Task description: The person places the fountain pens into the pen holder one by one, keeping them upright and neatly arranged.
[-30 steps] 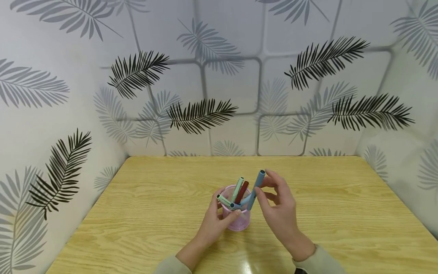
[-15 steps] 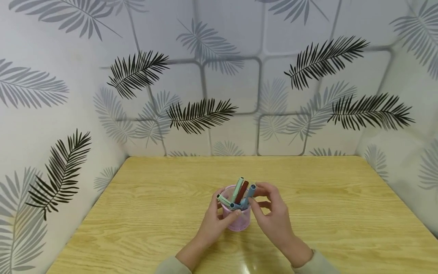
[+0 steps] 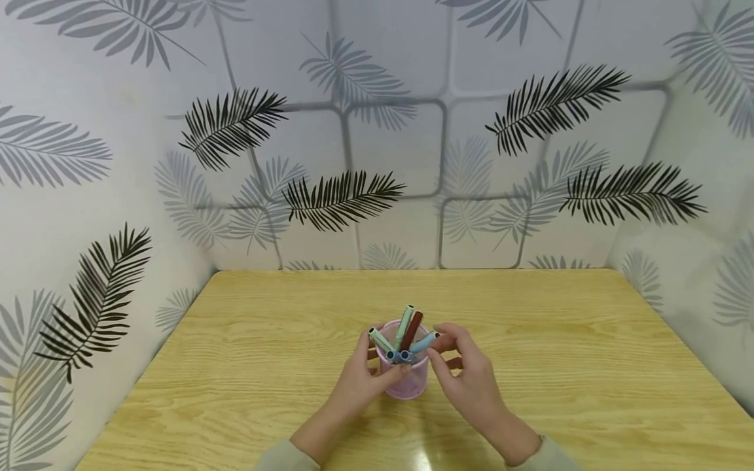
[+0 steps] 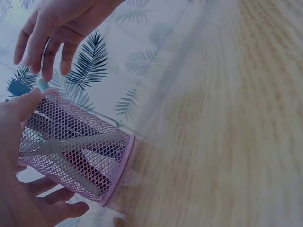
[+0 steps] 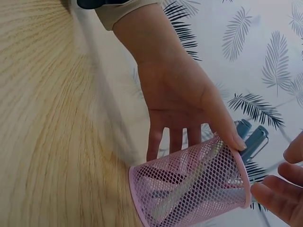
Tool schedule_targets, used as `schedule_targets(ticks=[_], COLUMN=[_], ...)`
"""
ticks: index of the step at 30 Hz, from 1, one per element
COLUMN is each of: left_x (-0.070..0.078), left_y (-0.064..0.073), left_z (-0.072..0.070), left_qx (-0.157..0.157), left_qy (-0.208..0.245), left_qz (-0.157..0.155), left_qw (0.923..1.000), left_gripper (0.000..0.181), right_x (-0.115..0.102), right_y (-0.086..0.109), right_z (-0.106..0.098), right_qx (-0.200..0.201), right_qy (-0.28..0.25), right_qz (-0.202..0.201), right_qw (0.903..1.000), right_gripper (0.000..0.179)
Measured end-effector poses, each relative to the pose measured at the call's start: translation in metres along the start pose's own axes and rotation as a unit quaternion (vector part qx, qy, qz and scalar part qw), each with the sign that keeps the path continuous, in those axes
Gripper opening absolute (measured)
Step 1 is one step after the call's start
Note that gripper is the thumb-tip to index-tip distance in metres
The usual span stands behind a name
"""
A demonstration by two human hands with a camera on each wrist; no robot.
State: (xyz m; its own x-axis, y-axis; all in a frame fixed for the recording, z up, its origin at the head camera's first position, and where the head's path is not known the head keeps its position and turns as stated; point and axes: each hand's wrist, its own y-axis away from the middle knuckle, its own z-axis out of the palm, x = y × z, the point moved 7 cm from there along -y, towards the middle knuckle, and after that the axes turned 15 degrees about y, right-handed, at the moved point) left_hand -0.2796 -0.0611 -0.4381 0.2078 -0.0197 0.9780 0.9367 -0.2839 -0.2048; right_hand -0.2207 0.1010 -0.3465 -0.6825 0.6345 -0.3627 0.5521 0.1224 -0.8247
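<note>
A pink mesh pen holder (image 3: 408, 386) stands upright on the wooden table, with several pens in it. My left hand (image 3: 360, 381) grips it from the left side, the thumb across the front near the rim. Inside lean two light green pens (image 3: 404, 326), a dark red pen (image 3: 412, 331) and three blue pens (image 3: 424, 342), all jutting above the rim. My right hand (image 3: 469, 368) is just right of the rim, fingers loosely bent beside the rightmost blue pen. In the left wrist view, my right hand (image 4: 57, 33) holds nothing and is apart from the holder.
The wooden table (image 3: 265, 327) spreads around the holder on all sides. Behind it rises a wall (image 3: 400, 144) with a leaf pattern, and a similar wall (image 3: 65, 216) borders the left side.
My right hand has lowered a blue pen into the holder and let go of it. The left hand keeps its grip on the holder.
</note>
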Motion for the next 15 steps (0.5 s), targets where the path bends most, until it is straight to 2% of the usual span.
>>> schedule_targets(ticks=[5,9,12,15], left_x=[0.001,0.003,0.004,0.007], left_y=[0.001,0.002,0.004,0.007], left_z=[-0.003,-0.005,-0.008,-0.013], left_qx=[-0.004,-0.026,-0.039,-0.037], left_qy=[-0.019,-0.038,-0.054,-0.089], left_qz=[-0.007,-0.007,-0.008,-0.009], left_qw=[0.9998,0.9989,0.9977,0.9953], left_gripper=[0.076,0.079,0.084,0.090], right_x=[0.017,0.025,0.032,0.039], right_y=[0.012,0.018,0.022,0.026], right_z=[0.006,0.005,0.001,-0.003], right_qx=[-0.043,-0.074,-0.092,-0.104], right_qy=[0.004,0.029,0.060,0.123], right_qz=[0.011,0.032,0.053,0.060], right_qw=[0.9990,0.9963,0.9925,0.9851], right_gripper=[0.036,0.030,0.032,0.035])
